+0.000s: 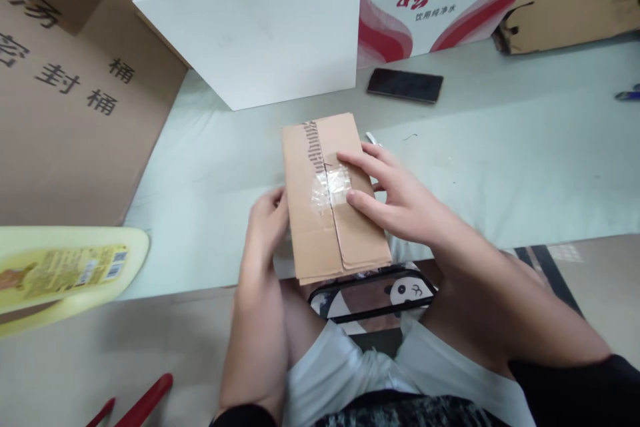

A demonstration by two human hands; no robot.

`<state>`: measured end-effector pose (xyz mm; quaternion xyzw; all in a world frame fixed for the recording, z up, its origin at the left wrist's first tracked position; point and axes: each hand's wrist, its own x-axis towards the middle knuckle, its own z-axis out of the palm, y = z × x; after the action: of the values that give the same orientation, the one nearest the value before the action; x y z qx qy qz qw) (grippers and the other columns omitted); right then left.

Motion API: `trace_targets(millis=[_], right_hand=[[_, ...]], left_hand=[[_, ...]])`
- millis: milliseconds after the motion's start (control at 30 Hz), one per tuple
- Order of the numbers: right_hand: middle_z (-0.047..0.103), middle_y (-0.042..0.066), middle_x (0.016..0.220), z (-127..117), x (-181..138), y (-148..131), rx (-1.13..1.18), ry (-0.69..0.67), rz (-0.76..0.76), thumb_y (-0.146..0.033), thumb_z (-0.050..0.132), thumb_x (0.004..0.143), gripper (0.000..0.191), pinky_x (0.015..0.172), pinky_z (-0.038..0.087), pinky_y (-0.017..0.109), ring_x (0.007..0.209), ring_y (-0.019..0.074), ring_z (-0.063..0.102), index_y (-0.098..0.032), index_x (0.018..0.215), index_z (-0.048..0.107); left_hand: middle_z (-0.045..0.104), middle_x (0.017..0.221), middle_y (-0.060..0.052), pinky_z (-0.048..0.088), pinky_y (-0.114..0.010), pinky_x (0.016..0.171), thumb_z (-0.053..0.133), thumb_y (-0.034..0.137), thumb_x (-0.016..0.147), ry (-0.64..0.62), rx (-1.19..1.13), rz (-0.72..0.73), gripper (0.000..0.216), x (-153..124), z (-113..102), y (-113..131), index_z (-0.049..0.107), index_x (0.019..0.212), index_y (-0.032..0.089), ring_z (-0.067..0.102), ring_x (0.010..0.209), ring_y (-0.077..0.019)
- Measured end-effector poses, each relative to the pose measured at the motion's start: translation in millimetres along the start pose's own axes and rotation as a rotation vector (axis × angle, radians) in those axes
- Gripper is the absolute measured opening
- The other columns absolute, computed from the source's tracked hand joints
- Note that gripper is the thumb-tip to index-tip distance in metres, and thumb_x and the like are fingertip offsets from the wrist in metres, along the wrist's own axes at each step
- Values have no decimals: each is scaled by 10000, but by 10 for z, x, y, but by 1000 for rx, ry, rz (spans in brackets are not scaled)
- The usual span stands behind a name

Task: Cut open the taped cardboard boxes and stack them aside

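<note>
A small brown cardboard box [307, 227] sits in front of me near the table's front edge, its top flaps meeting at a seam. Clear tape [330, 188] crosses the middle of that seam, and dark printed marks run along its far part. My left hand [269, 220] is closed against the box's left side, with its fingertips hidden. On the right side, my right hand [387, 187] holds the box, thumb and index finger on the top flap by the tape, other fingers partly hidden over the edge. A thin whitish item [373, 139] pokes out just beyond that hand.
A black phone [405, 85] lies behind the box on the pale green table cover [500, 167]. Larger cartons stand around: white [280, 33], red-and-white [385, 27], brown [85, 147]. A yellow plastic object [75, 267] juts in at left, and red handles [145, 400] show below.
</note>
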<state>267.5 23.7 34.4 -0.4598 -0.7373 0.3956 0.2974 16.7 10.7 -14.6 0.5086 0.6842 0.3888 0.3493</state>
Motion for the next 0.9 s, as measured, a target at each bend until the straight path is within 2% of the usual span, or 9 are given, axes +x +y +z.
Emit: trace_targets(millis=[100, 133, 200, 333, 467, 567, 700, 800, 900], right_hand=[[407, 178, 1601, 33, 9, 9, -12, -16, -13, -490, 583, 939, 610, 1151, 451, 623, 1508, 352, 408, -255, 1501, 541], [404, 178, 1600, 47, 9, 15, -22, -16, -23, -505, 578, 942, 617, 1176, 426, 618, 1513, 343, 402, -255, 1505, 538], [397, 177, 1604, 79, 15, 46, -41, -12, -56, -553, 562, 947, 640, 1218, 376, 604, 1524, 328, 386, -247, 1508, 532], [455, 146, 1584, 89, 81, 222, -39, 104, -113, -544, 418, 1014, 623, 1141, 476, 517, 1424, 279, 498, -255, 1566, 414], [612, 171, 1388, -30, 186, 471, -378, 310, 224, -403, 460, 966, 491, 934, 552, 501, 1069, 295, 666, -199, 1397, 575], [682, 184, 1255, -112, 229, 582, -638, 171, 502, -358, 502, 918, 445, 854, 533, 501, 1018, 345, 671, -165, 1294, 640], [721, 171, 1148, -137, 257, 598, -732, -29, 616, -294, 476, 915, 363, 757, 500, 438, 1010, 356, 678, -184, 1204, 665], [723, 169, 1152, -146, 282, 566, -721, -26, 601, -270, 489, 898, 286, 756, 476, 412, 998, 343, 677, -188, 1095, 680], [727, 162, 1062, -175, 284, 524, -656, 118, 570, -288, 512, 896, 250, 749, 462, 401, 921, 320, 667, -185, 1085, 638]], left_hand=[[749, 1155, -62, 549, -476, 1013, 691, 586, 858, 218, -207, 435, 417, -2, -40, 30, 752, 1118, 265, 686, 1168, -301], [729, 1228, -53, 499, -504, 1102, 677, 593, 861, 229, -251, 597, 427, -13, -44, 58, 743, 1166, 302, 647, 1260, -304], [698, 1316, -35, 372, -550, 1232, 641, 578, 889, 83, -205, 783, 408, -46, -31, 121, 737, 1213, 348, 571, 1376, -307], [677, 1378, -25, 254, -598, 1292, 522, 494, 982, -131, -30, 763, 364, -101, 20, 204, 740, 1230, 342, 504, 1438, -303], [674, 1384, -16, 250, -594, 1291, 520, 478, 993, -116, -3, 741, 352, -117, 25, 203, 736, 1238, 349, 495, 1438, -296], [670, 1387, -3, 253, -589, 1291, 515, 466, 998, -95, -5, 758, 346, -116, 20, 191, 728, 1252, 364, 519, 1411, -285], [667, 1388, -2, 272, -574, 1286, 529, 428, 997, -77, -5, 784, 340, -114, 43, 203, 714, 1275, 369, 527, 1400, -273], [669, 1379, -9, 276, -574, 1284, 513, 433, 1002, -71, 17, 780, 342, -119, 69, 226, 721, 1263, 358, 533, 1390, -278], [670, 1375, -18, 282, -570, 1280, 506, 408, 1007, -60, 34, 792, 338, -130, 102, 245, 719, 1260, 340, 547, 1373, -275]])
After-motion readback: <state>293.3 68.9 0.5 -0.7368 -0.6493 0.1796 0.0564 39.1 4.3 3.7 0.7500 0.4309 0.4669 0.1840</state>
